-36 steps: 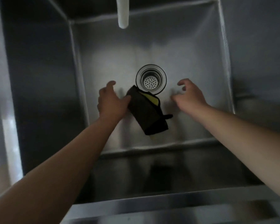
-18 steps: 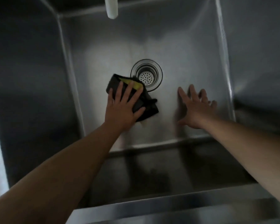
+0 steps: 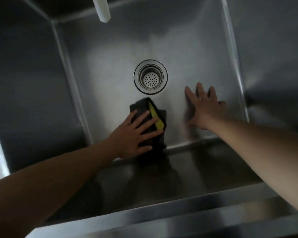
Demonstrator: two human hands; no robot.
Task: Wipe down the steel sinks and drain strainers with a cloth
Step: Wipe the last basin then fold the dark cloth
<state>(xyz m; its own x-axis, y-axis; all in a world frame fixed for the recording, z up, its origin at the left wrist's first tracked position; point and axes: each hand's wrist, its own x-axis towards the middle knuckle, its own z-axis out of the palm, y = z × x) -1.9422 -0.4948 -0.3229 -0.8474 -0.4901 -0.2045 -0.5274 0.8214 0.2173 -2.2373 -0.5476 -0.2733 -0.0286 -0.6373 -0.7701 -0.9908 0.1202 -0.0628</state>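
Steel surrounds us: the sink (image 3: 110,54) floor is bare around the drain strainer (image 3: 150,76) at its centre. Our left hand (image 3: 132,134) presses flat, fingers straight, on the dark cloth (image 3: 157,115) near the front wall. Our right hand (image 3: 205,110) is spread open on the floor, right of the cloth.

- sink (image 3: 187,54): brushed steel, dull sheen
- strainer (image 3: 150,76): shinier steel, perforated
- cloth (image 3: 145,107): dark matt fabric, yellow strip
- spout (image 3: 101,9): white, smooth, matt
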